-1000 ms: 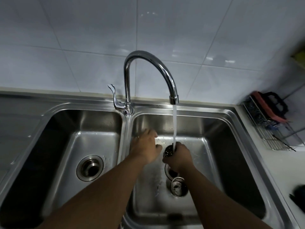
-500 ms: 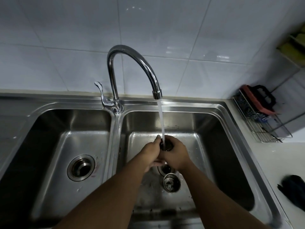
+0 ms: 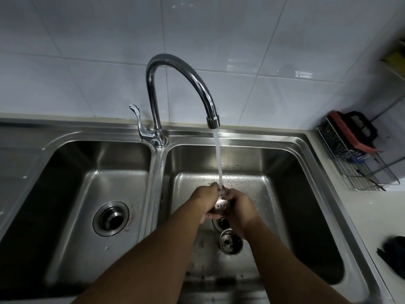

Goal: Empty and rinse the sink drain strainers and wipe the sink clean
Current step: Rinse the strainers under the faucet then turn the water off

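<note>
Held thing: small round perforated steel drain strainer [image 3: 221,202], caught between our two hands, right under the tap stream.
L hand: left hand [image 3: 205,200] has its fingers curled round the strainer's near-left side, thumb side up.
R hand: right hand [image 3: 240,207] has its fingers curled round the other side; fingertips are hidden, so we can't tell exactly how they pinch.
Water: white stream [image 3: 218,159] from the curved chrome faucet [image 3: 175,69] lands on the strainer's top, just beyond our knuckles.
Change: approx 1 s ago only the R hand held it and the L hand was apart w/ fingers spread; now both wrap it, and its holed wall shows between them.
Meaning: we judge the rinse has gone from holding to rubbing/turning, so the 1st strainer is nearly done.
Other piece: second round steel strainer [image 3: 230,243] lies on the basin floor, just below our R wrist, beside the open drain hole [image 3: 219,223].
Left to do: 2nd strainer, then the wipe-down.
</note>
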The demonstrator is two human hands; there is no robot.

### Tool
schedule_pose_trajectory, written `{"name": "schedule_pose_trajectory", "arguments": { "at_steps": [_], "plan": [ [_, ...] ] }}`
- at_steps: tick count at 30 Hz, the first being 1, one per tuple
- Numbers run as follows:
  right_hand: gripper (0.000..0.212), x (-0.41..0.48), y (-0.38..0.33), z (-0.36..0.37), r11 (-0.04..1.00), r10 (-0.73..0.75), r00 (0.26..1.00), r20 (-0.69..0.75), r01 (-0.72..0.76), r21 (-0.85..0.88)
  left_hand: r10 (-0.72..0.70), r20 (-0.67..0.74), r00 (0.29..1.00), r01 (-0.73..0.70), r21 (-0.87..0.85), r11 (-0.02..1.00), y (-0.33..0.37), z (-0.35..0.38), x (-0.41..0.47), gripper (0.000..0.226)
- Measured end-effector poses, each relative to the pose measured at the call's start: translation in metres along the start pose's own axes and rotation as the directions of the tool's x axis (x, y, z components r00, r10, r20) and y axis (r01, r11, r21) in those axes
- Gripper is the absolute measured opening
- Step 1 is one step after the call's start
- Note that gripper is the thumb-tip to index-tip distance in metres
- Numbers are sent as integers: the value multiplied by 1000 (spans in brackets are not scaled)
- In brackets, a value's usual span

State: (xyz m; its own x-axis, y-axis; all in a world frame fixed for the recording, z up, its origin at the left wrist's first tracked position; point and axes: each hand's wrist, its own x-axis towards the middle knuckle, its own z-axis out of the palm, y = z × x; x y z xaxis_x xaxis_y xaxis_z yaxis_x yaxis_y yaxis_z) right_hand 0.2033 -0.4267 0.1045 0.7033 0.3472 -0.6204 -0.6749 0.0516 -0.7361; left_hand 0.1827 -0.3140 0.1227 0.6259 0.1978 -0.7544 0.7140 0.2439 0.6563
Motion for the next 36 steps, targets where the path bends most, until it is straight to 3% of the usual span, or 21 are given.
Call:
{"name": "schedule_pose_trajectory", "arguments": {
  "at_steps": [4, 8, 11, 16, 21, 27, 32, 34, 36],
  "plan": [
    [51, 0, -3, 3, 982, 21, 999, 36, -28, 189, 69, -89, 994, -57, 129, 990, 1, 4, 4, 37],
    [53, 5, 2, 3, 989, 69, 997, -27, -65, 130, 141, -133, 981, -113, 199, 973, -1, 8, 7, 34],
    [43, 9, 8, -1, 993, 74, 994, -77, -67, 96, 151, -150, 977, -133, 125, 983, -2, 8, 11, 27],
    [41, 10, 8, -4, 992, 89, 996, 14, -90, 87, 74, -117, 990, -76, -14, 997, -5, 4, 12, 32],
    [33, 9, 4, -11, 996, -7, 1000, 28, 10, -94, 1, -59, 998, -8, -126, 992, -8, 5, 13, 35],
    [29, 12, 5, -15, 982, -116, 991, 71, 125, -144, -51, -23, 998, 46, -176, 983, -9, 1, 15, 39],
    [47, 15, 3, -13, 958, -157, 984, 79, 171, -231, -63, -2, 998, 62, -167, 984, -8, -5, 17, 42],
    [54, 16, 0, -10, 903, -214, 976, 44, 215, -371, -26, -6, 1000, 26, -121, 992, -5, -5, 17, 40],
    [66, 19, -4, -7, 777, -304, 953, 10, 254, -576, 42, -25, 999, -43, -36, 998, -2, -5, 21, 35]
  ]
}}
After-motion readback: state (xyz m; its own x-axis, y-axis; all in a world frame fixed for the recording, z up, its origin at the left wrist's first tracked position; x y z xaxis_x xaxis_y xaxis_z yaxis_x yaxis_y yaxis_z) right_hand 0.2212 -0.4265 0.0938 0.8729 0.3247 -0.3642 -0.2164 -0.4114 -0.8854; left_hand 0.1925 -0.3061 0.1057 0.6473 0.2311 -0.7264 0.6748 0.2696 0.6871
